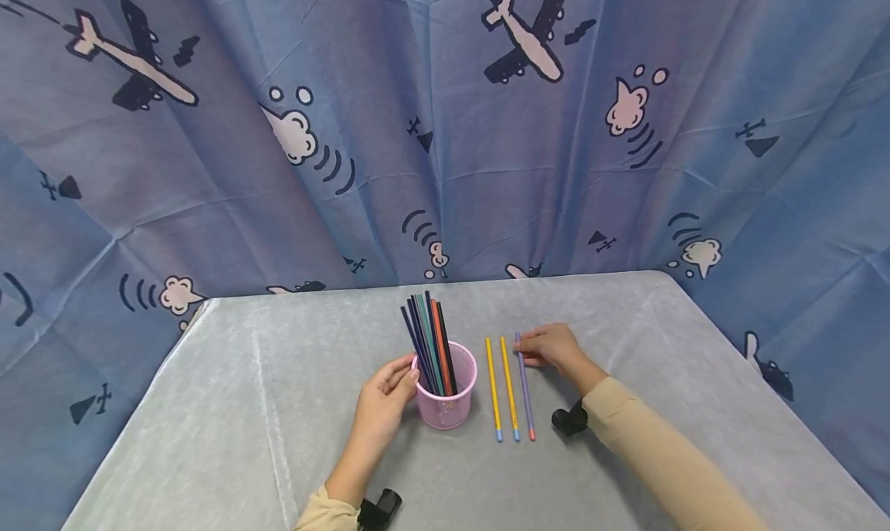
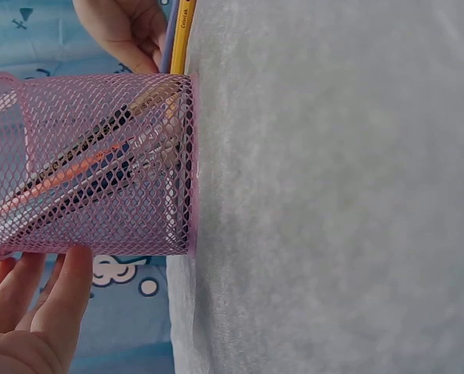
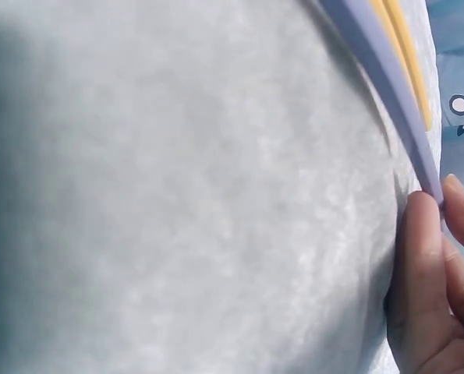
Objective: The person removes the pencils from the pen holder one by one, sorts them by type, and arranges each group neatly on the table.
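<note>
A pink mesh pencil cup (image 1: 445, 415) stands upright on the table, holding several dark, teal and orange pencils (image 1: 433, 345) that lean left. At its left side my left hand (image 1: 385, 392) holds the cup by the upper wall, thumb nearer me and fingers farther back. To the right of the cup, two yellow pencils (image 1: 493, 388) and one purple pencil (image 1: 526, 399) lie side by side, their coloured ends towards me. My right hand (image 1: 556, 349) pinches the purple pencil at its far end between thumb and finger, seen closely in the right wrist view.
A pale grey cloth covers the table (image 1: 313, 438), with a crease running along its left part. Behind it hangs a blue curtain (image 1: 445, 129) printed with planes and clouds. Black wrist cameras (image 1: 570, 419) sit by the sleeves.
</note>
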`<state>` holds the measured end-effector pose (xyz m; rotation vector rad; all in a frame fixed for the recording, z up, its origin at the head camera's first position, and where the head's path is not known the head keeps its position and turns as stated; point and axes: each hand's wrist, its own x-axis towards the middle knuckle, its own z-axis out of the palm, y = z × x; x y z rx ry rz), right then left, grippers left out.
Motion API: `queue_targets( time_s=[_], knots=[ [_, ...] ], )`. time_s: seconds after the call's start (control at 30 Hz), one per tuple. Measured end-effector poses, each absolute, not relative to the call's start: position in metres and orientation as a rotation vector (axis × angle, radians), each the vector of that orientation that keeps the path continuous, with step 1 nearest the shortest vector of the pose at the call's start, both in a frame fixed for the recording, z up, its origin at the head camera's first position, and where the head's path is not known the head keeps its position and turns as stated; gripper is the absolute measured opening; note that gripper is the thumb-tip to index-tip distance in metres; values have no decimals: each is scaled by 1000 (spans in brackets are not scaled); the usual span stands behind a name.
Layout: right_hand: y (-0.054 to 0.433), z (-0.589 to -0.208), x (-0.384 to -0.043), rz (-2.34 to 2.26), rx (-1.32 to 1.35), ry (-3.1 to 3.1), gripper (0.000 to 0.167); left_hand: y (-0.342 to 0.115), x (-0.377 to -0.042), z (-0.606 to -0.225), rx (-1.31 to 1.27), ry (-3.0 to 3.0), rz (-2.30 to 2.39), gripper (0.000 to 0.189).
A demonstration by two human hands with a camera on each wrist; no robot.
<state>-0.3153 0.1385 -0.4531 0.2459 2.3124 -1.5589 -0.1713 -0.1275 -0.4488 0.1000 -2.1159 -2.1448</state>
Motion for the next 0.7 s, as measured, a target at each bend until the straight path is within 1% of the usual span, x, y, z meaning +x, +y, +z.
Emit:
queue_targets(
  time_s=[0.4,0.57,0.7],
  knots=[
    [130,-457,-321,-1375,258,2514,24,-127,-171,-448,92,-2106,-2150,39],
    [131,-453,-319,-1408,205,2567,26,-127,-171,-448,92,-2104,-2160,40],
    [131,-445,-317,-1528,177,2580,30,-128,-170,-447,92,-2105,-2162,40]
  ],
)
